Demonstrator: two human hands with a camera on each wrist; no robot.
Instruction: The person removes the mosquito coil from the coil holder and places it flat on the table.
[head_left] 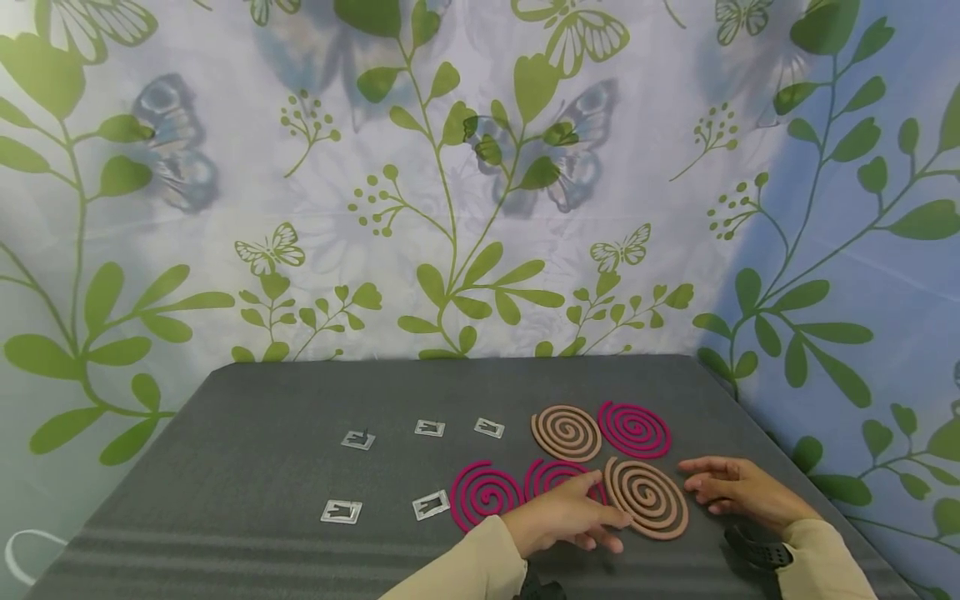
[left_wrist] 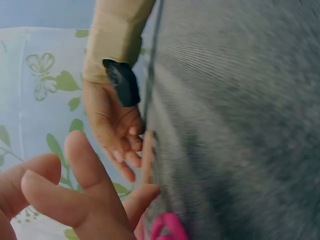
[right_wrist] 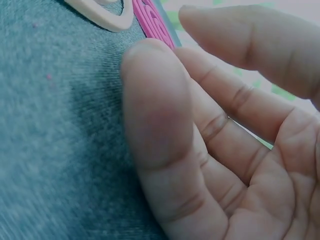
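Observation:
Mosquito coils lie flat on the grey table. My left hand (head_left: 558, 512) hovers over the front row, fingers loosely spread, partly covering a pink mosquito coil (head_left: 546, 472). Its fingertips come up to the left edge of a tan mosquito coil (head_left: 646, 495); whether they touch cannot be told. To that coil's right, my right hand (head_left: 742, 490) is held low with relaxed, slightly bent fingers and nothing in them. The right wrist view shows that hand's bare palm and fingers (right_wrist: 157, 110). Another pink mosquito coil (head_left: 487, 497) lies at the front left.
Behind these are a tan mosquito coil (head_left: 567, 432) and a pink mosquito coil (head_left: 635, 429), side by side. Several small metal coil stands lie to the left, including a front stand (head_left: 342, 512) and a back stand (head_left: 430, 428). A patterned curtain (head_left: 480, 208) hangs behind the table (head_left: 225, 467).

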